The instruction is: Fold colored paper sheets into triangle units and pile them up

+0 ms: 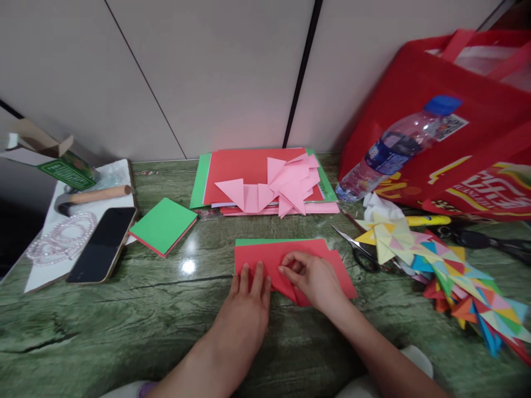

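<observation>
A sheet of red paper [265,255] lies in front of me, with a strip of green paper [265,241] showing along its far edge. My left hand [249,304] rests on the red paper's near left part, fingers stretched out and flat. At the middle of the near edge, my right hand [313,279] pinches a lifted part of the red paper between thumb and forefinger. A fold rises there between the two hands. The right end of the paper lies beyond my right hand. My right hand's other fingers are curled and partly hidden.
Behind lie stacked coloured sheets [236,166] with folded pink pieces [292,179]. Left are green squares [164,224], a phone [103,243], beads [62,237], a wooden-handled tool [99,195] and a box [62,160]. Right are scissors [360,251], paper folds [460,271], a bottle [390,152] and a red bag [489,132].
</observation>
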### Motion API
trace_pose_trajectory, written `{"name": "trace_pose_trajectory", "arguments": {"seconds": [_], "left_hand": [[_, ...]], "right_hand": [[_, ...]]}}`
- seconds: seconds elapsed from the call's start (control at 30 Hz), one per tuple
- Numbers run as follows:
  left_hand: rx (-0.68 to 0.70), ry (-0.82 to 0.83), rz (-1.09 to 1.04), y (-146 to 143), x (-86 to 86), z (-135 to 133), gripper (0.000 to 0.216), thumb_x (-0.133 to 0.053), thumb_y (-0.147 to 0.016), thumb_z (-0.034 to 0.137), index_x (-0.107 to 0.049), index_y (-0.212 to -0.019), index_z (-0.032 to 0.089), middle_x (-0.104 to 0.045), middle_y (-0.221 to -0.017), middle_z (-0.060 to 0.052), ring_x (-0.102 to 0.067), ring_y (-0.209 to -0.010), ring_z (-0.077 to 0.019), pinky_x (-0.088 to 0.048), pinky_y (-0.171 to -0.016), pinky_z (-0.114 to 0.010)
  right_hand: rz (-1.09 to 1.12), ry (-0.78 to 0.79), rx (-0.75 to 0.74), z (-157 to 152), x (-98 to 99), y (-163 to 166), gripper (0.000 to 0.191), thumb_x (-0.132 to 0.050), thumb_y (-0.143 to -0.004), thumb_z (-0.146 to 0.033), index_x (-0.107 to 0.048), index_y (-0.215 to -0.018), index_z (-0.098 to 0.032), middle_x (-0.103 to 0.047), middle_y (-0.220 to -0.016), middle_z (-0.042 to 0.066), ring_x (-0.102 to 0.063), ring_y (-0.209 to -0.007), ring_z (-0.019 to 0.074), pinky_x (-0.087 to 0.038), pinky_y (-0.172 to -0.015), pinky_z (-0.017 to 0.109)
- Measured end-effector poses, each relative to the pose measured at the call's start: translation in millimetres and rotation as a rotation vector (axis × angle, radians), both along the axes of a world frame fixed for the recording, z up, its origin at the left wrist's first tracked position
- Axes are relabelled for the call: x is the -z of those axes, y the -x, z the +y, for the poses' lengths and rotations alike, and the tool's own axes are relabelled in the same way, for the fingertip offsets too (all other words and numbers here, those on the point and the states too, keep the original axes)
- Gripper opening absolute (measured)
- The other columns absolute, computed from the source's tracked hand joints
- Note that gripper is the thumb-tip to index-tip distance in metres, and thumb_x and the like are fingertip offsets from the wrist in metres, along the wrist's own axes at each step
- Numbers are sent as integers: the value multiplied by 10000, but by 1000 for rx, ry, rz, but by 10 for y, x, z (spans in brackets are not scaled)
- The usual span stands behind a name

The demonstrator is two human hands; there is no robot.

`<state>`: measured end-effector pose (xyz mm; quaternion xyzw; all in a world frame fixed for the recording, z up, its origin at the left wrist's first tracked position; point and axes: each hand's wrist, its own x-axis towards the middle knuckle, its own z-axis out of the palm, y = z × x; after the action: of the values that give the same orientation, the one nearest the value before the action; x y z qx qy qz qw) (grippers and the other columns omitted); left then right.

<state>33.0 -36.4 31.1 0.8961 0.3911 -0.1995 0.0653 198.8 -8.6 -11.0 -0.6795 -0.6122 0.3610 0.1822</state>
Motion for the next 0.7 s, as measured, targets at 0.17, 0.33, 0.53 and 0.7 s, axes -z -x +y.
{"name": "trace_pose_trajectory", "arguments": {"seconds": [0.17, 0.33, 0.53, 0.7], "left_hand": [[-54, -42, 42, 11, -22, 1, 483, -444, -850, 128, -417, -1319, 17, -376, -1367, -267, -375, -1276, -318, -403, -1022, -438], [-103, -63, 30, 14, 24, 9, 457, -453, -853, 126, -448, -1295, 10, -383, -1364, -255, -396, -1268, -295, -384, -1042, -399], [-129, 24, 37, -33, -51, 77, 470, -522, -847, 193, -465, -1276, 9, -393, -1341, -286, -408, -1265, -315, -350, -1041, -457], [-117, 41, 100, -62, -141, 42, 584, -576, -826, 335, -438, -1305, 32, -354, -1362, -305, -364, -1289, -349, -313, -1038, -492]], "right_hand": [[-58, -14, -54, 8, -15, -15, 133, -583, -760, -348, -641, -779, -230, -629, -608, -20, -540, -544, 138, -343, -516, 229], [-19, -57, -117, 6, 29, -52, 154, -565, -776, -320, -636, -868, -218, -627, -639, -18, -550, -573, 133, -363, -550, 226], [-40, -68, -137, 34, 7, -62, 142, -595, -751, -287, -639, -862, -211, -633, -660, -13, -571, -613, 134, -370, -557, 220], [8, 45, -122, 36, -88, -59, 134, -628, -730, -259, -623, -855, -211, -593, -565, -45, -533, -457, 100, -316, -452, 190]]}}
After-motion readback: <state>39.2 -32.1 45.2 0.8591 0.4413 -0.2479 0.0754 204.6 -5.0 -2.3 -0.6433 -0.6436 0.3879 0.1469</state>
